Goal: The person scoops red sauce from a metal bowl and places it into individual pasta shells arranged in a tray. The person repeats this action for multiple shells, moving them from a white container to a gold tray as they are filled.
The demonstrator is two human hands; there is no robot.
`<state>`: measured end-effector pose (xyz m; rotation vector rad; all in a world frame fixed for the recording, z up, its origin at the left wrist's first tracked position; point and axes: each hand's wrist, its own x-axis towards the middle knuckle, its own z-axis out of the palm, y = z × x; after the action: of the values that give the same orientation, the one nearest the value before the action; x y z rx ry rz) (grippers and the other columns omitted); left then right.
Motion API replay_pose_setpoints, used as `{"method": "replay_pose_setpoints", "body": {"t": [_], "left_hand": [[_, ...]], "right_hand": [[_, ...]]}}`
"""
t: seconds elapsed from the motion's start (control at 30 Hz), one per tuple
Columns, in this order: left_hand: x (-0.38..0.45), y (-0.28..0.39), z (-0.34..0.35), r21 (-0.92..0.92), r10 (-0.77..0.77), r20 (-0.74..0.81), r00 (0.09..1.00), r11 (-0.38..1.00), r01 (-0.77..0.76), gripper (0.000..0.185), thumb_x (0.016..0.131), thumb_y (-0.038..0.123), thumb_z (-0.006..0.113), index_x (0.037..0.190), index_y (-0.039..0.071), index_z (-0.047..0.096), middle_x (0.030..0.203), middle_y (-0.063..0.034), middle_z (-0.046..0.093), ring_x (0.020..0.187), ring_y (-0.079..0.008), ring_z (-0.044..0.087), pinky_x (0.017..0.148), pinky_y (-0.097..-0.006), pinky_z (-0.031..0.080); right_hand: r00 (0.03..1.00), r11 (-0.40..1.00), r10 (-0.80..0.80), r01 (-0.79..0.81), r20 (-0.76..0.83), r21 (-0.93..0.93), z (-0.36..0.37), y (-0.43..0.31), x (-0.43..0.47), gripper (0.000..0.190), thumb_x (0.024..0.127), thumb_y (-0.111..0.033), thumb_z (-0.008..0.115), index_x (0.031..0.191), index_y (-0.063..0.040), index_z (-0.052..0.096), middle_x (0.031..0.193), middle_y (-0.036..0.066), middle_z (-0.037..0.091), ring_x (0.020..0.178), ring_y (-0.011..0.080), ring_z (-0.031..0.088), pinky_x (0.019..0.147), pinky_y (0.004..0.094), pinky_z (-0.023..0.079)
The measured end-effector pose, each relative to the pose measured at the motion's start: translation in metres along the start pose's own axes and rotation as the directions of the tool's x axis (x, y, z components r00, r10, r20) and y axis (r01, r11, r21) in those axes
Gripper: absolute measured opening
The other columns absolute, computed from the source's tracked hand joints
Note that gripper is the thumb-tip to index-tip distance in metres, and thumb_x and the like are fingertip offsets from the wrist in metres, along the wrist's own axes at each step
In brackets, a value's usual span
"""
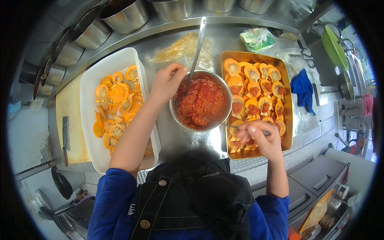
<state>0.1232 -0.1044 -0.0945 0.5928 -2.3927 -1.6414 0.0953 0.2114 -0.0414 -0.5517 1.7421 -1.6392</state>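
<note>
A steel bowl (229, 111) of chunky red sauce (201, 102) stands before me on the steel table. A long-handled metal ladle (198, 45) leans in it. My left hand (169, 81), fingers curled, is at the bowl's upper left rim beside the ladle; whether it grips anything is unclear. To the right, a gold-coloured metal tray (288, 108) holds rows of scallops on orange shells (252, 73), many topped with red sauce. Over its lower part my right hand (262, 136) holds a small metal spoon (265, 132), mostly hidden by the fingers.
At left, a white plastic tub (90, 90) with more scallops (117, 93) rests partly over a cutting board (69, 102) bearing a knife (65, 135). Behind lie a plastic bag (183, 49) and a green-and-white package (257, 39). A blue cloth (303, 87) and scissors (306, 56) lie right. Pots (124, 18) line the shelf.
</note>
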Motion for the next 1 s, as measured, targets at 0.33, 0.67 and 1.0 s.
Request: {"method": "replay_pose_setpoints", "body": {"t": [0.33, 0.67, 1.0], "left_hand": [[0.001, -0.003, -0.001, -0.002, 0.001, -0.006, 1.0, 1.0, -0.001, 0.027, 0.094, 0.028, 0.06, 0.097, 0.002, 0.064, 0.079, 0.0012, 0.061, 0.075, -0.0068, 0.051, 0.07, -0.0232, 0.044], [0.001, -0.002, 0.001, -0.007, 0.033, -0.02, 0.999, 0.999, -0.033, 0.03, 0.092, 0.031, 0.06, 0.095, 0.001, 0.063, 0.074, -0.006, 0.064, 0.07, -0.0118, 0.058, 0.066, -0.027, 0.047], [0.002, -0.005, 0.0, -0.008, -0.01, -0.016, 1.0, 1.0, 0.01, 0.031, 0.094, 0.032, 0.059, 0.102, 0.002, 0.063, 0.079, -0.0049, 0.065, 0.072, -0.0104, 0.058, 0.068, -0.0261, 0.047]], "right_hand": [[0.995, 0.984, 0.095, -0.101, 0.043, 0.147, -0.004, 0.007, 0.012, 0.031, 0.099, -0.022, 0.051, 0.102, 0.005, 0.065, 0.082, 0.013, 0.068, 0.069, 0.0155, 0.064, 0.066, 0.0267, 0.053], [0.988, 0.754, 0.146, -0.072, -0.06, 0.653, -0.011, 0.04, 0.022, 0.032, 0.098, -0.027, 0.049, 0.103, 0.001, 0.062, 0.079, 0.015, 0.068, 0.061, 0.0203, 0.062, 0.059, 0.0287, 0.05], [0.806, 0.972, -0.203, 0.236, -0.556, -0.013, -0.037, 0.04, 0.06, 0.032, 0.099, -0.026, 0.05, 0.107, 0.002, 0.063, 0.086, 0.011, 0.069, 0.065, 0.0118, 0.06, 0.06, 0.0238, 0.047]]}}
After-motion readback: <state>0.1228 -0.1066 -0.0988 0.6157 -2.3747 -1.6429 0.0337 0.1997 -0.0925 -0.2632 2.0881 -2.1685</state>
